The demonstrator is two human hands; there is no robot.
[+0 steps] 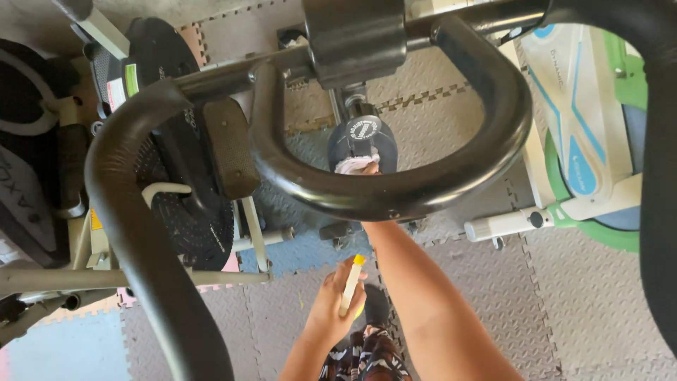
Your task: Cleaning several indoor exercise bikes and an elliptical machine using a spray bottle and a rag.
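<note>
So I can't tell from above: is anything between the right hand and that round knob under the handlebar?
Nothing comes between them. The right hand is already at the round knob, pressing a pale cloth against its lower edge. The curved handlebar loop only crosses over the forearm, nearer the camera.

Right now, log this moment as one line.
left hand: holds yellow-capped tube | right hand: presses white cloth on round knob

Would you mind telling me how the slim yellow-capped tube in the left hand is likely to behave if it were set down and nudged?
The tube looks round and slender, so it would probably roll on its side. Standing on end it would likely tip, being tall for its width. The left hand holds it loosely in curled fingers, which suggests it is light. The foam floor mat is textured, which might slow any rolling.
</note>
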